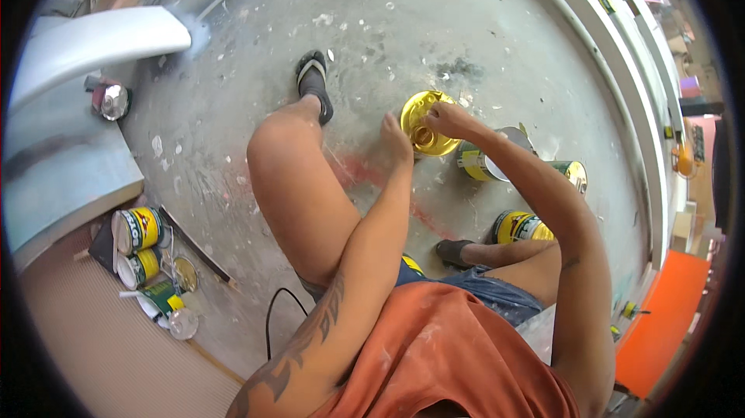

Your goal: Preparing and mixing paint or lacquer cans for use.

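A round can with a shiny gold top [431, 100] stands on the floor in front of me, between my hands. A ring-shaped form [423, 136] shows on that top. Over its right part is my right hand [450, 119], fingers curled closed; what they hold, if anything, is hidden. My left hand [396, 137] is at the can's left edge, its fingers blurred and mostly out of sight, so I cannot tell whether it grips the can. Just right of the can, partly behind my right forearm, lies a tipped can with a green and yellow label [472, 163].
Further labelled cans stand on the right, one [574, 175] beyond my forearm and another [515, 227] by my foot. Several used cans [138, 230] sit at the left. A white curved panel [101, 44] juts in upper left; white rails [621, 53] run along the right.
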Demonstrator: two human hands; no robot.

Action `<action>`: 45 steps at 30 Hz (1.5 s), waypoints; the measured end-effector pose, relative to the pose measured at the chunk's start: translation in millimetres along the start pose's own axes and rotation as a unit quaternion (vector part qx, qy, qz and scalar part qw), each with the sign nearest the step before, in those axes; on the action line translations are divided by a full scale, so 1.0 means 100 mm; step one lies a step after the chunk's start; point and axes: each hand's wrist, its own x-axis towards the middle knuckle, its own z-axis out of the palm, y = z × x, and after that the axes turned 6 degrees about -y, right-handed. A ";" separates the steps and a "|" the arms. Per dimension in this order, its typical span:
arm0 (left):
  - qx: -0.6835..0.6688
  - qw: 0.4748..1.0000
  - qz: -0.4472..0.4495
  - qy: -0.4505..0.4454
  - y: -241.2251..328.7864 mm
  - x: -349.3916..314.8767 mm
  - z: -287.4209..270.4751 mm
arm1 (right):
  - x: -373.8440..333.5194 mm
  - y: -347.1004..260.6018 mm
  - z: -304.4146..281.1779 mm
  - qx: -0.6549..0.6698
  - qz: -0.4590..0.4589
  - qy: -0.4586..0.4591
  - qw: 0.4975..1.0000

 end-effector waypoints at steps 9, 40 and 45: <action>0.056 0.990 -0.130 0.021 0.39 -0.14 -0.25 | -0.81 -0.09 -0.06 0.020 0.036 0.060 0.997; 0.349 0.696 0.467 -0.420 1.04 -1.06 1.63 | -3.83 0.51 0.66 0.035 0.106 0.208 0.972; 0.527 0.377 0.603 -0.466 1.00 -0.77 2.09 | -3.90 0.58 0.67 0.036 0.085 0.210 0.973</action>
